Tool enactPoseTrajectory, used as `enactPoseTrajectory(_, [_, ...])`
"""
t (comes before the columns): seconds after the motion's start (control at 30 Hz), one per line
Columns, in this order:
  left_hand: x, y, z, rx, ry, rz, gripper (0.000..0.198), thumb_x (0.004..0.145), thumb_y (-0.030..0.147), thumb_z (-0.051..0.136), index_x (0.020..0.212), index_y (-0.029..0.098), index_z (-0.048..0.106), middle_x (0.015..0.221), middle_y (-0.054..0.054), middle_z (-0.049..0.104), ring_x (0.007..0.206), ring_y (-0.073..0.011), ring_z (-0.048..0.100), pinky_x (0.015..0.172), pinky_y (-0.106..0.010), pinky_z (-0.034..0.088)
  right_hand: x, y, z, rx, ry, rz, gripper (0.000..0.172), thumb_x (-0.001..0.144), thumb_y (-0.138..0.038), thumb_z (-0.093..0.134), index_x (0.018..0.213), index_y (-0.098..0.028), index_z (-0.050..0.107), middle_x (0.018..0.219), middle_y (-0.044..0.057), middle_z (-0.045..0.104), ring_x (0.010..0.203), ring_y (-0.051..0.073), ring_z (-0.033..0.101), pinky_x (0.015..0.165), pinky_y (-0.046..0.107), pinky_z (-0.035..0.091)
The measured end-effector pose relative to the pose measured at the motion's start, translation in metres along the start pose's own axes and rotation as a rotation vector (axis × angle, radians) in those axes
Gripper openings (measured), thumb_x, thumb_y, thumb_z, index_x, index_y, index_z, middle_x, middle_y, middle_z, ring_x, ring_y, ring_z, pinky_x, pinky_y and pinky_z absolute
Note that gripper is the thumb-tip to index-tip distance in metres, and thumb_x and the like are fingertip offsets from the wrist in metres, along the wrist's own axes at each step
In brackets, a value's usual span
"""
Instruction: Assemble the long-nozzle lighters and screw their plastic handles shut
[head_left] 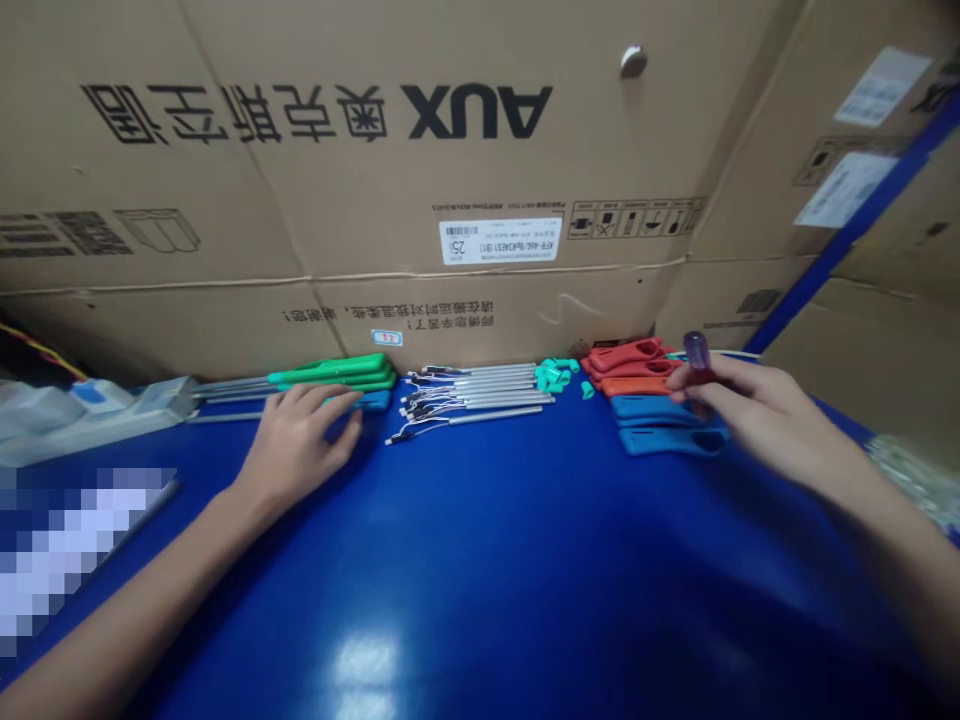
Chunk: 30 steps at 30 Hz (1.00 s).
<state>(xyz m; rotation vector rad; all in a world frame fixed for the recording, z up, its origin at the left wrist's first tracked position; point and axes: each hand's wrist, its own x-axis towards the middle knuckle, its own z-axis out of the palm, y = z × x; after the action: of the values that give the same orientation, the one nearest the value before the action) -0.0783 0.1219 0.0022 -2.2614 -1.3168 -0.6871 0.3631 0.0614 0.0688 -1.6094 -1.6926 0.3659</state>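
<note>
Toward the back left, my left hand [304,430] has its fingers curled over a blue-handled soldering iron [376,401] lying on the table; part of the handle is hidden beneath the fingers. Green-handled soldering irons [341,368] lie stacked just behind it, metal shafts pointing left. My right hand [750,405] grips a screwdriver with a purple translucent handle [696,350], handle end up; its lower part is hidden by the fingers. Under and beside this hand are blue handle shells [660,440], with orange [634,385] and red [630,355] shells behind.
Between my hands lies a row of metal heating tubes with wires [495,390] and several small turquoise sleeves [555,375]. A power strip [97,425] stands at left on the blue table [465,560]. A large cardboard box [337,200] walls off the back; a clear plastic bag [911,480] is at right.
</note>
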Motion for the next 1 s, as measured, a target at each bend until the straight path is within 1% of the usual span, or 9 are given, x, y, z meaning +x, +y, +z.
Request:
enactPoseTrajectory(0.13, [0.006,0.043,-0.013,-0.114,0.037,0.21,0.017,0.093,0.025,0.054,0.102,0.019,0.068,0.105,-0.01,0.074,0.098,-0.0278,0.067,0.083,-0.043,0.048,0.01,0.022,-0.014,-0.204,-0.165,0.177,0.02,0.079,-0.028,0.062,0.061,-0.02,0.061,0.054,0.003,0.059,0.049,0.019,0.053,0.049,0.03,0.038])
enactPoseTrajectory(0.2, [0.003,0.066,-0.019,-0.174,0.032,0.306,0.012,0.093,0.019,0.056,0.098,0.019,0.066,0.1,-0.006,0.074,0.096,-0.0239,0.066,0.084,-0.04,0.048,0.012,0.031,-0.013,-0.299,-0.177,0.231,0.012,0.077,-0.023,0.064,0.064,-0.021,0.064,0.058,0.004,0.062,0.054,0.022,0.056,0.052,0.031,0.038])
enactPoseTrajectory(0.3, [-0.009,0.09,-0.026,-0.31,0.009,0.445,0.012,0.092,0.01,0.057,0.099,0.015,0.064,0.101,-0.01,0.072,0.096,-0.0237,0.064,0.085,-0.041,0.046,0.013,0.037,-0.009,-0.404,-0.181,0.276,0.008,0.076,-0.019,0.063,0.069,-0.022,0.064,0.066,0.007,0.066,0.061,0.026,0.059,0.056,0.032,0.038])
enactPoseTrajectory(0.47, [-0.027,0.097,-0.026,-0.44,-0.079,0.422,0.015,0.092,0.005,0.056,0.101,0.014,0.063,0.103,-0.01,0.07,0.097,-0.0225,0.06,0.085,-0.041,0.043,0.012,0.034,-0.003,-0.478,-0.23,0.269,0.014,0.077,-0.017,0.058,0.064,-0.021,0.059,0.072,0.01,0.067,0.065,0.025,0.059,0.057,0.032,0.038])
enactPoseTrajectory(0.67, [-0.028,0.098,-0.022,-0.509,-0.133,0.378,0.017,0.092,0.006,0.056,0.104,0.015,0.063,0.104,-0.009,0.068,0.099,-0.022,0.06,0.086,-0.04,0.043,0.004,0.027,0.006,-0.475,-0.308,0.243,0.02,0.08,-0.021,0.056,0.06,-0.02,0.056,0.065,0.009,0.062,0.058,0.021,0.053,0.054,0.031,0.032])
enactPoseTrajectory(0.77, [-0.029,0.105,-0.024,-0.527,-0.152,0.355,0.02,0.092,0.008,0.057,0.109,0.017,0.062,0.105,-0.008,0.068,0.1,-0.0217,0.06,0.086,-0.039,0.044,-0.008,0.009,0.018,-0.356,-0.421,0.161,0.02,0.085,-0.025,0.053,0.069,-0.019,0.062,0.072,0.008,0.066,0.066,0.021,0.058,0.058,0.03,0.038])
enactPoseTrajectory(0.83, [-0.029,0.111,-0.027,-0.526,-0.17,0.319,0.026,0.092,0.016,0.06,0.118,0.017,0.06,0.109,-0.009,0.068,0.102,-0.0229,0.06,0.088,-0.04,0.045,-0.02,-0.006,0.029,-0.182,-0.542,0.089,0.023,0.09,-0.032,0.049,0.084,-0.021,0.069,0.086,0.005,0.069,0.068,0.017,0.058,0.061,0.028,0.043])
enactPoseTrajectory(0.9, [-0.028,0.117,-0.03,-0.509,-0.194,0.286,0.041,0.09,0.028,0.064,0.128,0.016,0.054,0.117,-0.011,0.065,0.107,-0.026,0.058,0.091,-0.043,0.045,-0.032,-0.02,0.039,0.268,-0.707,0.08,0.028,0.091,-0.041,0.055,0.093,-0.018,0.07,0.092,0.007,0.069,0.062,0.014,0.054,0.057,0.027,0.043])
enactPoseTrajectory(1.0, [-0.027,0.123,-0.032,-0.46,-0.227,0.265,0.055,0.087,0.038,0.066,0.134,0.014,0.05,0.125,-0.015,0.062,0.115,-0.0309,0.054,0.095,-0.048,0.045,-0.043,-0.028,0.048,0.687,-0.698,0.107,0.032,0.091,-0.046,0.061,0.081,-0.017,0.069,0.082,0.006,0.066,0.055,0.011,0.049,0.05,0.025,0.036])
